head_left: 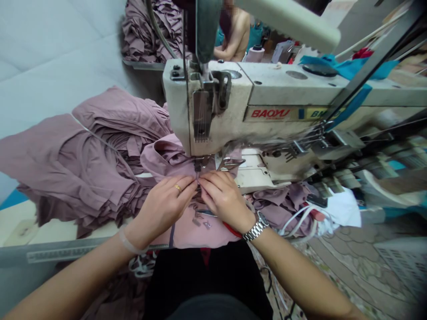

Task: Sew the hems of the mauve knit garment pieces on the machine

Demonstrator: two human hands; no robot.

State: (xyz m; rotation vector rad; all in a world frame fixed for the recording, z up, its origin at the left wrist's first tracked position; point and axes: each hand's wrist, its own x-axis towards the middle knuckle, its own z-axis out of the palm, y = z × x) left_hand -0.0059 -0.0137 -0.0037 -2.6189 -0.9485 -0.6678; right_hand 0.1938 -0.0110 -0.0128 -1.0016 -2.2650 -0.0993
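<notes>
Both hands meet just in front of the needle area of a white sewing machine (216,106). My left hand (170,202), with a ring on one finger, pinches the edge of a mauve fabric piece (167,155). Close against it, my right hand (225,198) has its fingertips closed on the same fabric, below the presser foot (199,163). The fabric runs under the machine head and bunches up to the left. Most of the gripped edge is hidden by my fingers. Scissors (206,213) lie partly under my right hand.
Stacks of mauve fabric pieces (66,164) cover the table's left side. More mauve cloth (283,206) and a white cloth (343,209) lie at the right. Behind the machine are another fabric pile (150,31) and a seated person (235,35).
</notes>
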